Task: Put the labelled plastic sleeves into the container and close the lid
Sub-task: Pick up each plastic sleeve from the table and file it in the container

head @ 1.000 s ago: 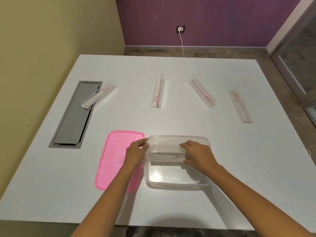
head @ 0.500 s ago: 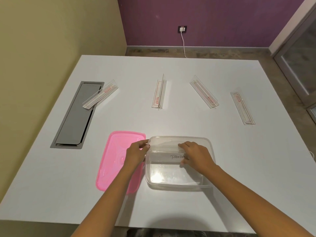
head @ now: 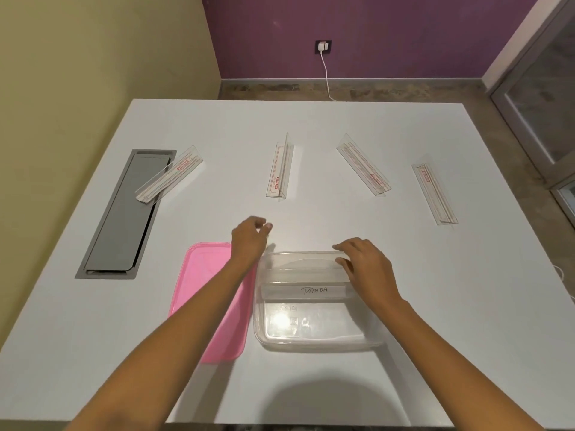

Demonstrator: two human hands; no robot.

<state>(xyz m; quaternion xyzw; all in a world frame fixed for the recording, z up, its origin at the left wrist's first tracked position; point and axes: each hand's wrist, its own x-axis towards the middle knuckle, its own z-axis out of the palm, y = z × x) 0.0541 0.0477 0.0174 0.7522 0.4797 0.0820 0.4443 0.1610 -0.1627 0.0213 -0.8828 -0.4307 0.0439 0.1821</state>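
Left hand point(head: 249, 241) lifted off the container point(head: 317, 334), loosely curled and empty; right hand point(head: 365, 264) open over the PANDA sleeve point(head: 303, 290) inside

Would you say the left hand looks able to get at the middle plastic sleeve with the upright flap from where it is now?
Probably yes. The left hand is empty, and only bare table lies between it and the middle sleeve.
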